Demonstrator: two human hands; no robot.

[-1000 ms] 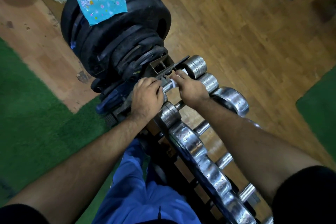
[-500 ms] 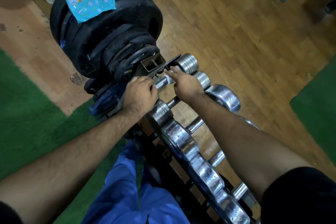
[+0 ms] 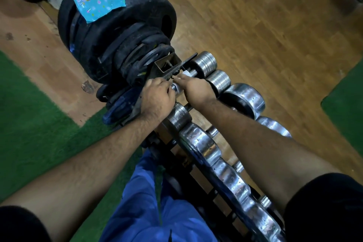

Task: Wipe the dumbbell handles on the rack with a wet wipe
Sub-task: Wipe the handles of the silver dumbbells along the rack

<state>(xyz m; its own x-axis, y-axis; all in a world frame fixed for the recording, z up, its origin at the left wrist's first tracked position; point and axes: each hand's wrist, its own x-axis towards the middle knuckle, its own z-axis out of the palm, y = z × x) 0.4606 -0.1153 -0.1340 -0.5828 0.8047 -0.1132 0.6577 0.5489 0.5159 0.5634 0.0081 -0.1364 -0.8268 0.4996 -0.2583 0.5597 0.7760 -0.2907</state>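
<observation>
I have both hands at the far end of the rack (image 3: pixel 196 175), where the smallest dumbbell (image 3: pixel 204 63) sits just beside the stack of black weight plates (image 3: pixel 117 31). My left hand (image 3: pixel 157 98) is curled down over the near end of that dumbbell, steadying it, and my right hand (image 3: pixel 194 86) has its fingers curled over the handle with the wet wipe (image 3: pixel 185 73) pinched under them, a white corner of it showing past the fingertips. To do this step well I would keep the left hand firm so the bar cannot roll, wrap the wipe right round the handle and not just dab its top, and draw it from one head to the other with a twist (the knurling probably holds grime, so one straight pass seems too little). I judge the row of larger chrome dumbbells (image 3: pixel 198 143) running back toward me is yet to be done, so I would refold the wipe to a fresh face before moving along. The blue wipes packet (image 3: pixel 96 0) lies on top of the plates, within reach; it carries small cartoon prints and dots, but I can read no brand name on it. A yellowish mark on one plate near the rack end is too small to read.
</observation>
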